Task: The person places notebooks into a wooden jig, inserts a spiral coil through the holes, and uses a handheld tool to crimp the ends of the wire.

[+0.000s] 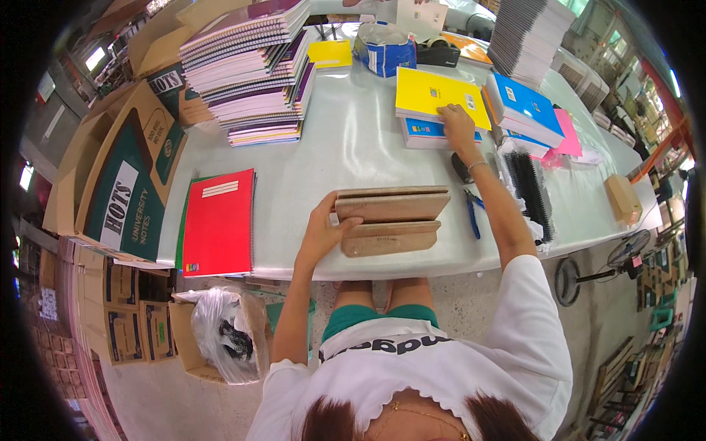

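Observation:
My left hand (332, 224) is closed round the left end of a brown wooden block (393, 209) with a stepped, slotted top, near the table's front edge. Its thumb lies on the front of the block. My right hand (457, 125) reaches forward, fingers curled on the near edge of a yellow notebook (432, 94). That notebook tops a small pile, with blue-covered notebooks (424, 132) under it. Just right of it lies another pile of blue notebooks (523, 106). The undersides of my right fingers are hidden.
Tall stacks of spiral notebooks (254, 73) rise at the back left, beside an open carton (110, 173). Red notebooks (218, 220) lie front left. Blue-handled pliers (473, 213) and black wire coils (528, 191) lie right. A wooden block (622, 200) sits at the right edge. Another person's hands show at the far side.

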Available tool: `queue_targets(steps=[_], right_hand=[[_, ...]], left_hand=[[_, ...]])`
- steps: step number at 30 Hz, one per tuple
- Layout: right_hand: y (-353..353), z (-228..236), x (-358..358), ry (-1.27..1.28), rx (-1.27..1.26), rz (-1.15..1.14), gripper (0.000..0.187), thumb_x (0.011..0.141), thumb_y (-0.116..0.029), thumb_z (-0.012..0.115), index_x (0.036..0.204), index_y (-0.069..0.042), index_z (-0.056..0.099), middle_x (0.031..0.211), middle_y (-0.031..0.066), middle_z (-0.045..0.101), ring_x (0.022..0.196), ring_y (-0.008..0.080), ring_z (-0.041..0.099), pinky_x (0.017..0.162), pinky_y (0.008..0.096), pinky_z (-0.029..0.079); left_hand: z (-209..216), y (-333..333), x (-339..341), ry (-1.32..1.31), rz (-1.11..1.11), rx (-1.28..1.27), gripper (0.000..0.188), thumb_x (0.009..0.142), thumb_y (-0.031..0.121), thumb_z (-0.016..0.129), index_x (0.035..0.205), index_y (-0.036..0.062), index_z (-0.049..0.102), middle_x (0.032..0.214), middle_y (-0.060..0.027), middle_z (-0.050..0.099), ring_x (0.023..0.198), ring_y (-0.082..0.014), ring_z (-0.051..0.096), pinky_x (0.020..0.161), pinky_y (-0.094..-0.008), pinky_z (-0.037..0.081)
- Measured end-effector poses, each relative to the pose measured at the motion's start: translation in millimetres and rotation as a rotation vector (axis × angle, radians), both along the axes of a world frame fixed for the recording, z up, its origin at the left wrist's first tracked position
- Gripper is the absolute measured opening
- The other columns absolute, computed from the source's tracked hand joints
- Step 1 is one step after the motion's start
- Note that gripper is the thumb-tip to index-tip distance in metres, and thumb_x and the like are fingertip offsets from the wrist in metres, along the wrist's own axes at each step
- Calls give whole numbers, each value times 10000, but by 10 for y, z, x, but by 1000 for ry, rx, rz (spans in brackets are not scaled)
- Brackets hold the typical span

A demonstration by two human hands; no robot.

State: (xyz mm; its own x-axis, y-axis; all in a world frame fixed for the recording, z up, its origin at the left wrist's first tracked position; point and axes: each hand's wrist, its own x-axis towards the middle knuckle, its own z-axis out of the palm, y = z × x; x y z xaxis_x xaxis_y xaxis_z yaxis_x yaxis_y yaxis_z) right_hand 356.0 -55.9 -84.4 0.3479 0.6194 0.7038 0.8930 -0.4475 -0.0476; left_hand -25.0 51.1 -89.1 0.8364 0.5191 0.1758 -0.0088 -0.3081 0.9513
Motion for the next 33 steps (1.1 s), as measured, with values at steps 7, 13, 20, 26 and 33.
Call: queue_targets(steps=[7,13,20,26,33], right_hand=[[-92,326,327,224,-141,61,178,757,-133,725,927,-86,750,944,118,706,896,296,657,795,386,506],[-31,486,187,364,-276,75,237,740,-150,761,961,-78,710,983,132,688,927,315,647,817,387,497],[31,308,153,160,-313,-13,358,757,-116,736,1095,-79,623,1142,158,627,1027,342,617,860,416,499],[75,189,118,66,-292,15,286,764,-8,621,1044,-64,634,1113,140,644,1023,311,623,815,428,513],[78,203,61,13,-194,-17,249,716,18,611,953,-56,636,974,133,681,931,316,646,785,428,519]], left_hand=[[225,97,99,-48,-32,146,549,782,196,768,1274,69,559,1182,-100,598,1094,-219,566,996,-353,423],[351,116,-97,-111,-6,101,546,831,225,725,1328,105,532,1192,-85,588,1129,-209,553,1031,-372,404],[240,134,-231,-206,40,-8,446,915,230,636,1320,73,533,1150,-96,588,1092,-207,554,999,-369,420],[-115,54,-272,-264,201,-188,432,993,343,510,1288,28,534,1064,-73,570,1011,-173,566,950,-339,444],[-549,75,-243,-370,349,-354,418,1018,353,476,1240,6,546,1000,-33,550,962,-138,559,941,-311,458]])
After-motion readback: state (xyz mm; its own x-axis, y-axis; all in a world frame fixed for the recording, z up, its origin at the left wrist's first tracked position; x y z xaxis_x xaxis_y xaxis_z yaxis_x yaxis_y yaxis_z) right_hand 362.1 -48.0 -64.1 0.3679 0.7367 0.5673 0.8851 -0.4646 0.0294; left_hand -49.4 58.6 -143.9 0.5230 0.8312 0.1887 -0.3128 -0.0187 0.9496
